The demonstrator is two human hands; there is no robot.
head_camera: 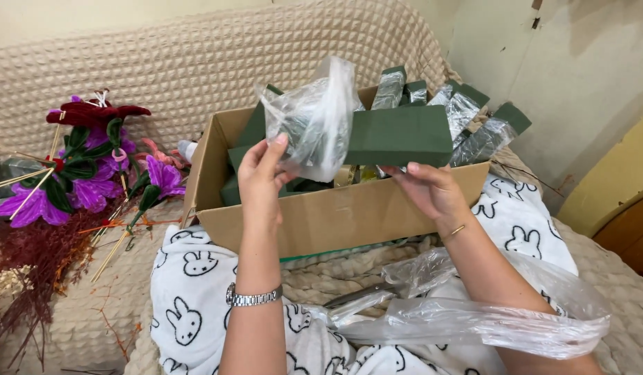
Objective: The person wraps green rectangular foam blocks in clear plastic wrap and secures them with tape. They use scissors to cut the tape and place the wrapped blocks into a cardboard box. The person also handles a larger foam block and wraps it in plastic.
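Observation:
A dark green foam brick (398, 135) is held level above an open cardboard box (335, 215). My right hand (429, 189) grips the brick from beneath at its near right end. My left hand (260, 177) pinches the clear plastic wrapper (314, 118), which is bunched over the brick's left end. The box holds several more green foam bricks (474, 125), most in clear plastic, some standing on end.
Purple and red artificial flowers on sticks (92, 160) and dried reddish stems (37, 257) lie at left. A loose clear plastic bag (488, 316) rests on my lap over rabbit-print fabric (189, 278). A beige quilted cover (162, 62) lies behind the box.

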